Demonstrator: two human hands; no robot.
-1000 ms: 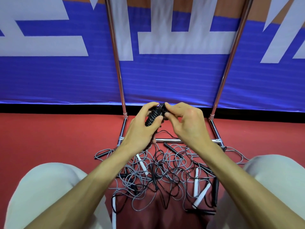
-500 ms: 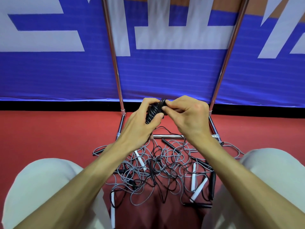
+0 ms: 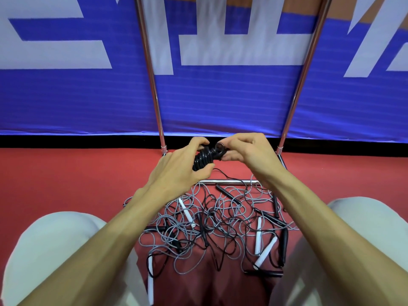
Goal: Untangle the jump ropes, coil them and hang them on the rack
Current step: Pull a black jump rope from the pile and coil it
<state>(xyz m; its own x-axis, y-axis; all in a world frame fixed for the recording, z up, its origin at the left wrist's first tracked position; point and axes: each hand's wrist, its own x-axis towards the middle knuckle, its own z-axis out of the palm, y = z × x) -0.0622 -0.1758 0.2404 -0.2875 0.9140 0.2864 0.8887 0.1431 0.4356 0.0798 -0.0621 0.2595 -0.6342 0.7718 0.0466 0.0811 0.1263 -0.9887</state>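
Red flooring (image 3: 66, 177) meets a blue banner (image 3: 220, 102) with large white characters, before which stands a chrome rack (image 3: 151, 74). Only its two uprights and low base bar show.

Hands. The left hand (image 3: 176, 171) is curled round a coiled black rope (image 3: 202, 159), thumb beneath the bundle and fingers over its top, so that the tight turns show between them. The right hand (image 3: 249, 151) is bent at the knuckles, and its fingertips (image 3: 229, 144) pinch a small loop at the bundle's upper end. Neither hand is spread; the two nearly meet over the bundle. It is held in the air in front of the rack's base and between the uprights, not on the rack. A thin black cord (image 3: 223, 173) trails from the bundle toward the floor.

Remaining ropes. A tangle of grey and black ropes (image 3: 212, 226) lies on the floor between the person's knees, its far edge reaching the base bar. Several white handles (image 3: 186, 209) and black handles (image 3: 284, 246) are scattered through it: one white handle near the left forearm, two side by side toward the right, and one at the near edge. Which handle belongs to which cord cannot be told.

Both knees (image 3: 55, 239), clad in pale cloth, frame the lower corners.
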